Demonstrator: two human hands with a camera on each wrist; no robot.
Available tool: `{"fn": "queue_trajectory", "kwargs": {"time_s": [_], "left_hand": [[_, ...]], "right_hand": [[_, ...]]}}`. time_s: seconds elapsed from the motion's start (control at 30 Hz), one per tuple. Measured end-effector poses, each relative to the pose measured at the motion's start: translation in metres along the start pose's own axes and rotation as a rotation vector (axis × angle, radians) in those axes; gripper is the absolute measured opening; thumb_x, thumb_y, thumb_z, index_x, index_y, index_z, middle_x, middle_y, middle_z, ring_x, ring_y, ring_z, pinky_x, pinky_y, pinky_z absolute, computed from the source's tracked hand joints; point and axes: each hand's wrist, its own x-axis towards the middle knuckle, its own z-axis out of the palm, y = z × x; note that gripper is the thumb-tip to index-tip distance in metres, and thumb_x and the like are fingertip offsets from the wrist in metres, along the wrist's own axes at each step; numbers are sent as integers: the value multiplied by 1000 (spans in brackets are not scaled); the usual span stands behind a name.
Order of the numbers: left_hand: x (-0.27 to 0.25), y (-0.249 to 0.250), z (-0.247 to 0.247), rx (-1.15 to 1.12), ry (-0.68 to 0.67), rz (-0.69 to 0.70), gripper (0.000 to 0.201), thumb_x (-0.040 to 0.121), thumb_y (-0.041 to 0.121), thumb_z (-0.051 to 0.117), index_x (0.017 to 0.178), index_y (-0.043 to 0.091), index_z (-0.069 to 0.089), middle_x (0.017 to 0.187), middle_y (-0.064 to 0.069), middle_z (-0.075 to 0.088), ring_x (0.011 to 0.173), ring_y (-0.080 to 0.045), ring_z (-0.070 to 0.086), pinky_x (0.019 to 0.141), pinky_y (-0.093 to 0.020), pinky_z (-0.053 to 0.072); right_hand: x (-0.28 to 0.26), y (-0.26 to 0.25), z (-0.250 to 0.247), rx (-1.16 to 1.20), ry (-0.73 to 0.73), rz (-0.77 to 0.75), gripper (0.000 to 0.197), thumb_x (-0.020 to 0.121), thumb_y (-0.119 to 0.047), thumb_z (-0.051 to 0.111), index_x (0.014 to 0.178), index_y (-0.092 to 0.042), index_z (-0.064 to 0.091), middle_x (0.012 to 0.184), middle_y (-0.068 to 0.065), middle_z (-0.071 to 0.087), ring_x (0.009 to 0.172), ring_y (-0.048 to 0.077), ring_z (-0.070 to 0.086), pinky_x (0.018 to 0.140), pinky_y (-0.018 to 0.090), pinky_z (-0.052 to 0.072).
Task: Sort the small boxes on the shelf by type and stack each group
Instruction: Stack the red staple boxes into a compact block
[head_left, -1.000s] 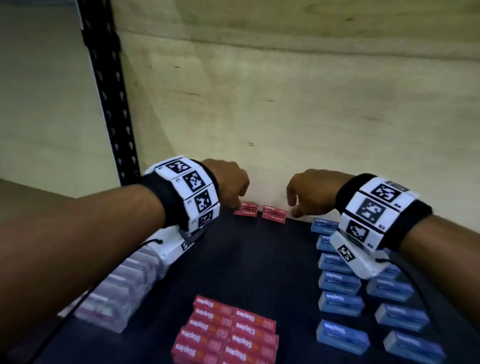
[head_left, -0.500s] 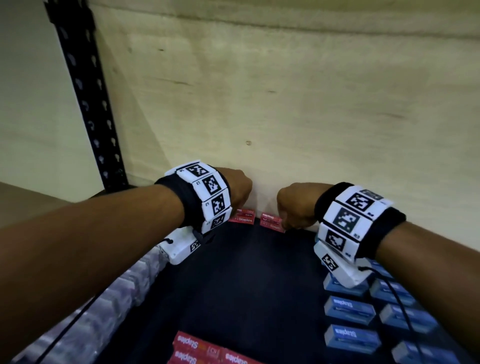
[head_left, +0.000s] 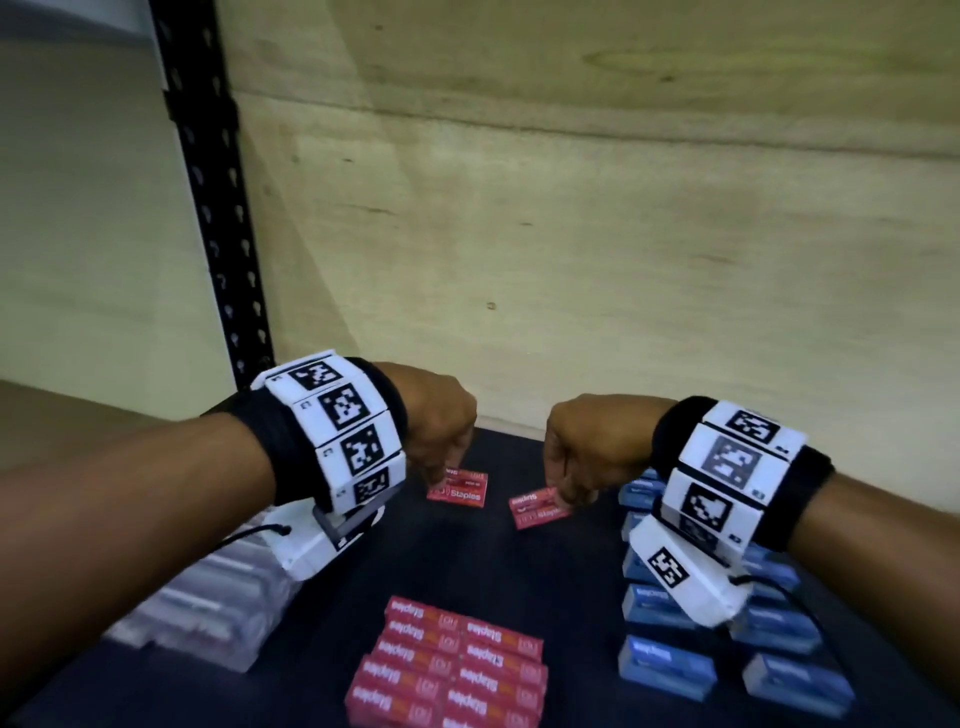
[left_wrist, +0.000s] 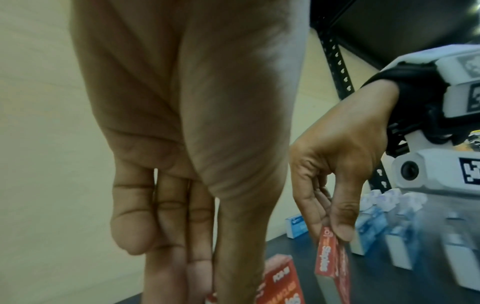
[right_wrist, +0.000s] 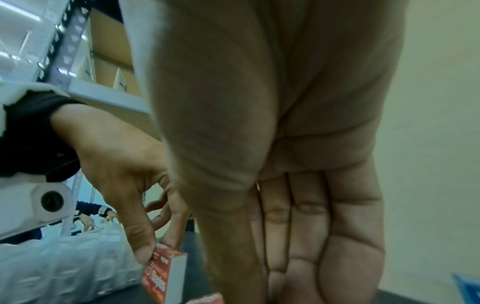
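Pinching one small red cardboard staple box (head_left: 460, 486) in my left hand (head_left: 439, 423) and another (head_left: 537, 508) in my right hand (head_left: 582, 449), both lifted at the black shelf's (head_left: 483, 566) back. Fingertip holds might slip, toppling the red stack (head_left: 449, 670) below. Labels read "Staples".

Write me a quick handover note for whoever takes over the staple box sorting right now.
Left hand: pinching one red staples box at the back of the dark shelf.
Right hand: pinching a second red box, tilted.
Done: red stack grouped front centre; blue boxes in rows on the right; clear-wrapped boxes on the left.
Left: probably add both held red boxes to the red stack, then check the blue rows, which look unstacked.
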Motion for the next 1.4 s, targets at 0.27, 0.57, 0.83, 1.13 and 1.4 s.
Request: {"fn": "queue_trajectory", "kwargs": {"time_s": [0.27,0.57,0.83,1.13,1.4], "left_hand": [[-48,8,26,-18,-27,11,17,83,25,75,100,20,74,93,4,73,85,-12,65,67,-21,48],[-73,11,46,-88,-46,13,14,80,25,79,94,21,76,93,2,75,85,-12,69,72,-23,53],[-83,11,54,-174,-48,51,20,85,18,74,104,23,74,96,7,73,91,-9,68,83,-23,53],[-100,14,57,-216,-60,105,47,87,3,63,125,31,62,109,15,67,73,7,56,72,-12,43],[-127,20,59,-84,-202,-3,100,75,30,82,153,28,20,143,7,46,130,-14,45,108,-32,39]], "right_hand": [[-46,-19,31,108,30,-13,9,84,-16,74,92,-16,78,58,-12,66,58,2,63,63,18,50],[-74,-39,54,113,20,-12,7,83,-18,73,89,-18,77,70,-5,74,63,4,64,73,23,56],[-88,-49,58,139,-20,-38,18,89,-10,66,102,-19,72,92,-1,77,82,11,71,84,28,58],[-100,-55,64,80,-42,-76,38,92,-26,65,129,-27,57,112,-10,71,101,10,65,86,24,51],[-118,-54,68,-6,-138,-28,96,78,-69,65,152,-25,23,149,-4,42,133,17,43,110,37,38]]}}
